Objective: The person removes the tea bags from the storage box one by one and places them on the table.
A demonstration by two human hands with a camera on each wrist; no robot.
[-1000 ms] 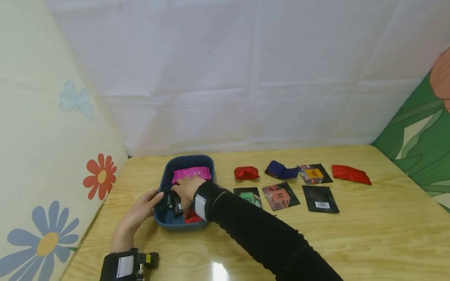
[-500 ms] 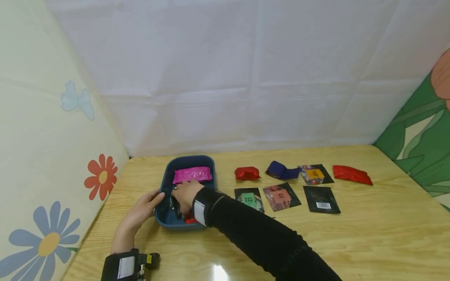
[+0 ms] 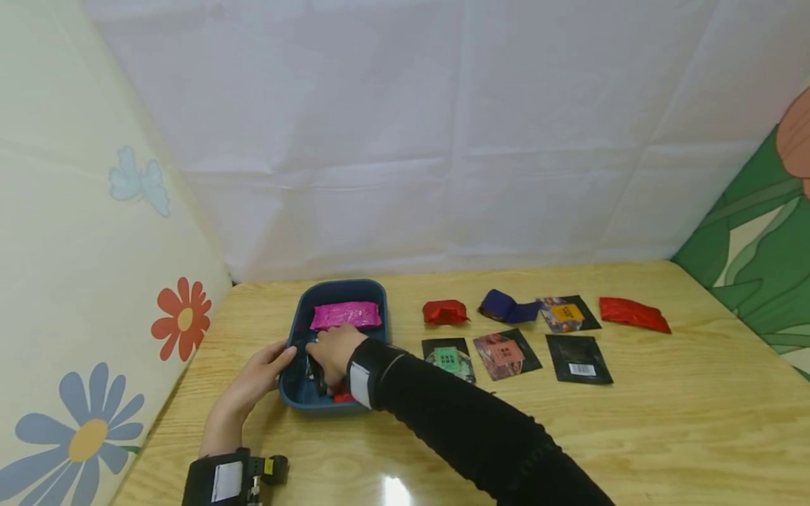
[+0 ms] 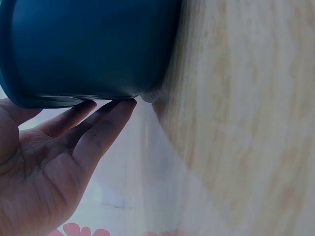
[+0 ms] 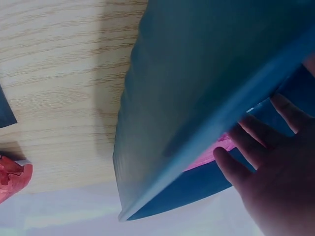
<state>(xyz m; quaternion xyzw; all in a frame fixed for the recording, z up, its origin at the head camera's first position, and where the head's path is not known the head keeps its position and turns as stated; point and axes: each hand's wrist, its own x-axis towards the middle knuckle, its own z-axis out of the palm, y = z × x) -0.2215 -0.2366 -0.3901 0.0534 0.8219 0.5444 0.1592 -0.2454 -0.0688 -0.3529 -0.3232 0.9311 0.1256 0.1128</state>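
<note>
A blue bin (image 3: 304, 406) stands on the table's left part. My left hand (image 3: 258, 376) holds its left side, thumb at the rim; in the left wrist view the fingers (image 4: 106, 130) lie against the outer wall. My right hand (image 3: 335, 355) reaches down into the bin over a black packet (image 3: 318, 379), which it partly covers. In the right wrist view its fingers (image 5: 248, 142) are spread apart, their tips partly out of sight; I cannot tell whether they grip the packet. A pink packet (image 3: 346, 315) lies at the bin's back, and something red (image 3: 344, 398) shows under the right wrist.
To the right of the bin lie a red packet (image 3: 445, 312), a purple packet (image 3: 506, 308), a long red packet (image 3: 635, 314) and several flat black sachets, one with a barcode (image 3: 579, 358). A white sheet (image 3: 455, 154) hangs behind the table (image 3: 683, 407).
Inside the bin my right hand has shifted slightly, showing more of the pink packet and covering more of the black packet. My left hand keeps its place at the rim.
</note>
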